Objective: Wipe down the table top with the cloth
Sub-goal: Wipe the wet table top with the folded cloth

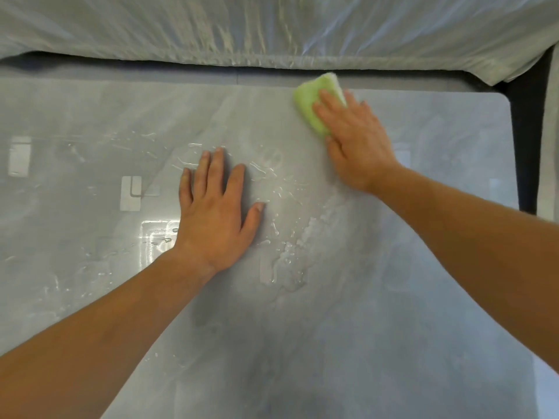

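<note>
While the right hand (357, 140) presses a folded light-green cloth (311, 110) flat near the glossy grey desk's (423, 297) far right corner | left hand (216, 213) spread flat mid-desk | wet streaks (287, 252) remain, wiping likely partway

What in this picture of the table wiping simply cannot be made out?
Head view: part of the green cloth, covered by the right hand.
Head view: the left and near ends of the table top, cut off by the frame edges.
Head view: whatever lies under the plastic sheet, hidden by its folds.
</note>
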`<state>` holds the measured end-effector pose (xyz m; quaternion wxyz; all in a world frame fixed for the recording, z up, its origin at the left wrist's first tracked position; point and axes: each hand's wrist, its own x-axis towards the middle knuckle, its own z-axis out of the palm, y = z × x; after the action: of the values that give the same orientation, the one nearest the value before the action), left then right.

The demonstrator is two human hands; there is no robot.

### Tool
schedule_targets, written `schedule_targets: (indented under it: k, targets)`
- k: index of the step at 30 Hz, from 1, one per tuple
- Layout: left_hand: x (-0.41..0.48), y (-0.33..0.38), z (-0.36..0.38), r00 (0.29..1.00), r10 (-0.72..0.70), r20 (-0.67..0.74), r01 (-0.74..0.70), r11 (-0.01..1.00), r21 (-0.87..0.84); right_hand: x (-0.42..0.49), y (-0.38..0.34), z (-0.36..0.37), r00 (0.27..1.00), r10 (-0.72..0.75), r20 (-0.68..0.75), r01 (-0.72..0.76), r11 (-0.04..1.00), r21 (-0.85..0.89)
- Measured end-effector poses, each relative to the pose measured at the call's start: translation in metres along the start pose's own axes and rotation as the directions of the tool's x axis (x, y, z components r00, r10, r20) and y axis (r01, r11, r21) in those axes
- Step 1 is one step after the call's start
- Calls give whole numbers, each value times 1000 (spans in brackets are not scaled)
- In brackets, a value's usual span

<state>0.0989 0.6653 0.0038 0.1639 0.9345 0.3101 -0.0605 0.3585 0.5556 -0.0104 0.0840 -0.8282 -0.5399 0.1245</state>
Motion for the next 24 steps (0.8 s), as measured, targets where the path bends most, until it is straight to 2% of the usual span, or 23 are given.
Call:
schedule_targets:
  k: [2, 3, 4, 5, 7, 8, 9, 11, 13, 14, 15, 16, 18, 20, 21, 22, 24]
  targets:
    - [-4, -1, 1, 1000, -18, 11, 18, 1000, -2, 4, -24, 2, 974, 217, -71, -215, 976, 42]
    - [-5, 0, 2, 1000, -21, 18, 21, 1000, 1, -4, -39, 7, 969, 232, -84, -228, 972, 47]
    - [-6, 0, 4, 1000, -21, 21, 21, 1000, 3, -17, -52, 14, 985, 157, -76, -154, 987, 39]
    - [-6, 0, 5, 1000, -21, 22, 21, 1000, 1, -34, -60, 20, 999, 13, -31, -13, 1000, 7]
    - [-6, -2, 5, 999, -21, 27, 21, 1000, -3, -67, -52, 23, 961, -259, 97, 264, 964, -39]
    - [-6, -4, 5, 1000, -16, 27, 16, 1000, 1, -72, -38, 21, 942, -315, 115, 322, 946, -47]
    - [-6, -5, 5, 1000, -9, 26, 8, 1000, 7, -72, -23, 17, 953, -287, 100, 292, 955, -44]
    - [-7, -7, 6, 999, 6, 34, -7, 1000, 22, -66, 0, 11, 1000, -18, -5, 18, 1000, 5]
    - [-8, -10, 7, 999, 13, 39, -14, 1000, 25, -60, -6, 8, 960, 267, -89, -260, 962, 79]
    - [-8, -10, 7, 999, 16, 37, -17, 1000, 19, -61, -21, 11, 934, 340, -111, -330, 939, 95]
    - [-8, -10, 7, 999, 20, 38, -20, 1000, 7, -66, -37, 16, 928, 356, -114, -347, 934, 90]
    - [-8, -11, 7, 999, 22, 41, -21, 1000, -9, -77, -54, 22, 949, 298, -101, -292, 954, 70]
    - [-8, -12, 6, 999, 22, 45, -21, 999, -39, -107, -74, 32, 999, 35, -21, -35, 999, 9]
    - [-12, -12, 5, 999, 25, 44, -24, 999, -32, -126, -65, 31, 979, -191, 72, 195, 980, -39]
    - [-15, -12, 3, 999, 24, 43, -23, 1000, -21, -126, -54, 29, 971, -225, 81, 229, 972, -46]
    - [-20, -12, 3, 999, 22, 43, -22, 1000, -12, -124, -46, 27, 981, -187, 55, 189, 981, -38]
    - [-32, -11, 2, 998, 24, 51, -24, 1000, 0, -114, -44, 26, 996, 68, -57, -66, 997, 30]
